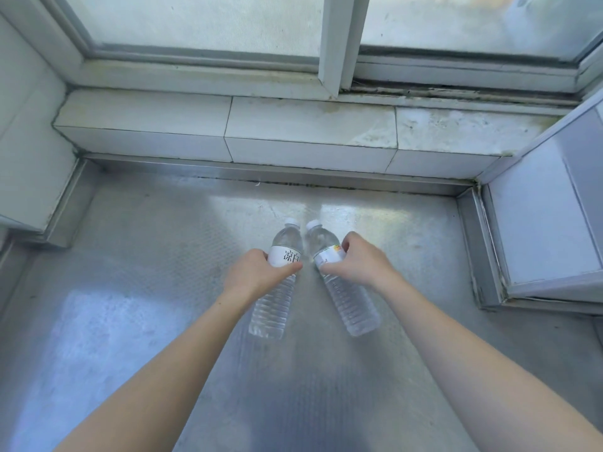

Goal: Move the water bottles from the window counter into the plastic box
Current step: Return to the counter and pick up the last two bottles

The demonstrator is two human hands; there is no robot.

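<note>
A sliding window (pixel 202 24) with frosted, grimy panes fills the top of the view, its pale frames meeting at a central upright (pixel 342 44). Dark dirt lines the window track (pixel 456 89) on the right. Below runs a ledge of white tiles (pixel 306 125), stained and blotched toward its right end, with dark grout lines between the tiles. A low metal upstand (pixel 277 172) borders the far edge of the steel beneath the ledge. White tiled wall (pixel 29 119) closes the left side, while a pale panelled cabinet (pixel 548 216) with a metal-trimmed base stands at the right.
</note>
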